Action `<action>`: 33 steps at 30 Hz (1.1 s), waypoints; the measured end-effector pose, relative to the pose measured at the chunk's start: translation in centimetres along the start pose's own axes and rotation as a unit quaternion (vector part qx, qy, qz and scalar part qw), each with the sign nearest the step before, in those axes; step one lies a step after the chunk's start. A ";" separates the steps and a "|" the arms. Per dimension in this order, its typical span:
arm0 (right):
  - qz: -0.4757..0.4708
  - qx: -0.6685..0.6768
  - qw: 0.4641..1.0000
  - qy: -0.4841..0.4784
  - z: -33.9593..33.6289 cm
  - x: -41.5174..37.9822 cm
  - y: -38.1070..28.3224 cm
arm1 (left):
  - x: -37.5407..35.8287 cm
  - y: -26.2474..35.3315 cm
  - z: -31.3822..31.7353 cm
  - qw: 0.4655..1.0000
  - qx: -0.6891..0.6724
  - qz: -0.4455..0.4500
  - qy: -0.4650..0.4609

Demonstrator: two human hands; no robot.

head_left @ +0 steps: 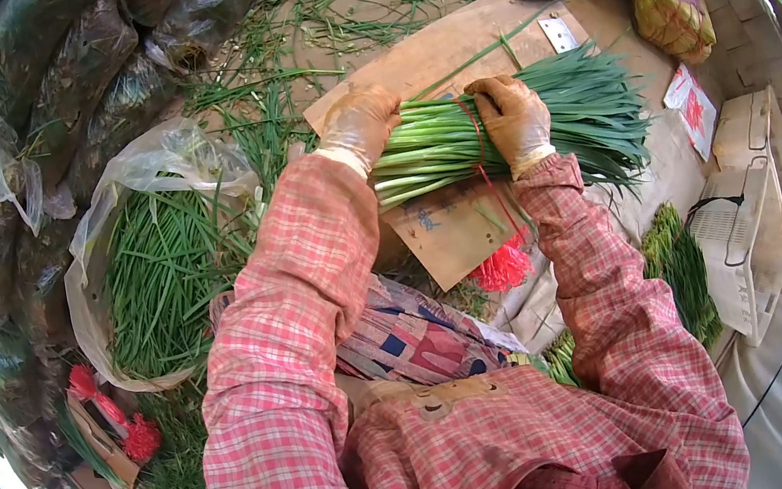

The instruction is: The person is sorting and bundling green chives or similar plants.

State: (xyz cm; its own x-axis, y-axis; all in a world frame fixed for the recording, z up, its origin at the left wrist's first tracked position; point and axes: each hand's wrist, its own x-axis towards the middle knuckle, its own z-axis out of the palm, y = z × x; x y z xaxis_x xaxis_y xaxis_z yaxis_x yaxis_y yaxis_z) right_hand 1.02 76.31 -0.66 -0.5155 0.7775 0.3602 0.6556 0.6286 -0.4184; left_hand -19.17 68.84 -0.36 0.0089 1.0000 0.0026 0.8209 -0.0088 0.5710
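A thick bundle of garlic chives [431,142] lies across a cardboard sheet [457,245], pale stems to the left and dark green leaves to the right. Around its middle runs a red tie [476,136], whose loose end trails down toward the red strings below. My left hand [361,125], in a stained thin glove, is closed around the upper side of the cut stem end. Just right of the tie, my right hand [512,117] has its fingers curled over the top of the bundle. Its fingertips are close to the tie, and the underside of the bundle is hidden.
An open plastic bag of chives [159,279] stands at left, beside stacked filled bags [98,76]. A bunch of red strings [501,267] lies below the cardboard. Loose chives [356,7] litter the far floor. A white plastic crate [740,243] and more chives [678,272] are at right.
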 end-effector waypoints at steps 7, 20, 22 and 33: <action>0.020 -0.007 1.000 -0.003 0.0 -0.1 0.0 | 0.1 -1.1 0.1 0.987 0.069 0.087 0.117; 0.008 0.193 0.973 -0.124 -1.3 3.3 0.3 | -8.5 -1.6 -7.3 0.973 -0.133 -0.185 -0.028; -0.040 0.249 0.941 -0.226 -0.5 5.6 -0.6 | -9.8 4.9 -5.1 0.827 -0.484 -0.235 -0.164; -0.130 0.094 0.854 -0.495 4.0 8.8 -1.5 | -1.7 -2.8 0.9 0.905 -0.228 -0.358 0.016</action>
State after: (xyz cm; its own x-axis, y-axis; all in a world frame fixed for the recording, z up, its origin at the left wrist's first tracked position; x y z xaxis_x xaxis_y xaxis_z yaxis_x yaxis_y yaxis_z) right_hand -6.68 82.26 -0.21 -0.9049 0.1889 -0.3815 0.3960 0.7023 -0.5916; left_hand -21.01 67.19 -2.74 -0.4546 0.7484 -0.4830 0.2881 0.6366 0.7153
